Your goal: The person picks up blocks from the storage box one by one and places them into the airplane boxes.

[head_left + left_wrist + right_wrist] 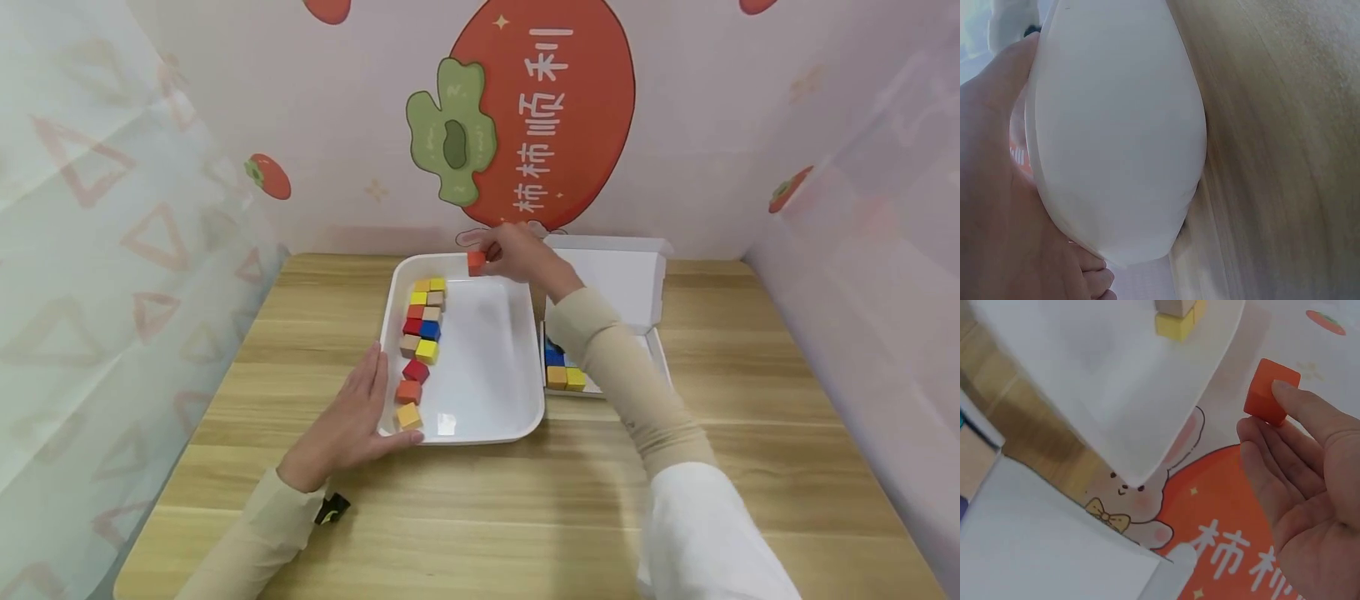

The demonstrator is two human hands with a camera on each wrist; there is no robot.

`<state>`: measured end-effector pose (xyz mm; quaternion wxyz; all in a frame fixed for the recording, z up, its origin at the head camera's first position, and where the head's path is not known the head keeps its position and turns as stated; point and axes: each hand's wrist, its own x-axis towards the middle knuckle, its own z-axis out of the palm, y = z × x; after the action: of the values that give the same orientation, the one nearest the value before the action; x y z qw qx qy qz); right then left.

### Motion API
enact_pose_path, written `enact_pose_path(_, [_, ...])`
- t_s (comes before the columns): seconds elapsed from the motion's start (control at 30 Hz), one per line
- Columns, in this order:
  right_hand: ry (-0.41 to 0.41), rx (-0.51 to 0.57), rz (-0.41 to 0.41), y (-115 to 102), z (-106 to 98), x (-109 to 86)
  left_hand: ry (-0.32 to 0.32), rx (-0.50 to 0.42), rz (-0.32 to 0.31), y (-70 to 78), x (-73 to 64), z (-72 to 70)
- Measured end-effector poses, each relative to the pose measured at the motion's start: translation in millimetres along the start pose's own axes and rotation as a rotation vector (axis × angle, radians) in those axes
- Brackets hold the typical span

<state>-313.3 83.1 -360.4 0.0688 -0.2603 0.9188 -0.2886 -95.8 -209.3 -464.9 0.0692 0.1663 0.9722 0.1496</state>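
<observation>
My right hand (521,253) pinches an orange-red cube (476,264) between thumb and fingers, above the far rim of a white tray (525,417). In the right wrist view the cube (1265,390) is held clear of the tray. My left hand (347,429) rests against the tray's near left corner, its fingers along the left side and its thumb along the front rim. Several coloured cubes stand along the tray's left side, with a paired block of them at the back and a red cube (416,372), an orange cube (408,392) and a yellow-orange cube (408,416) nearer me.
Right of the tray, a white cardboard box (658,354) stands with its lid raised, partly hidden by my right forearm. Inside it are blue and yellow cubes (575,379). All stand on a wooden table (480,517), with a printed backdrop (360,125) behind.
</observation>
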Motion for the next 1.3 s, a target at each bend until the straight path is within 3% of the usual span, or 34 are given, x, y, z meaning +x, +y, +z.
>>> enact_pose_path(0.23, [-0.017,-0.08,-0.042,13,-25,-57.9,-0.002,0.016,-0.004,-3.2,-1.7,1.4])
enact_pose_path(0.5, [-0.049,-0.138,0.05,47,-44,-132.3,-0.008,0.01,-0.002,-1.7,-0.5,1.3])
enact_pose_path(0.73, [-0.035,-0.106,0.093,71,-50,-178.2,-0.015,0.008,-0.013,-0.4,0.2,0.4])
enact_pose_path(0.9, [-0.037,-0.105,0.127,84,-37,-192.9,-0.021,0.01,-0.015,0.8,0.5,-0.2])
enact_pose_path(1.3, [-0.003,-0.009,0.197,120,16,-196.1,-0.007,-0.002,-0.007,-2.4,0.6,2.6])
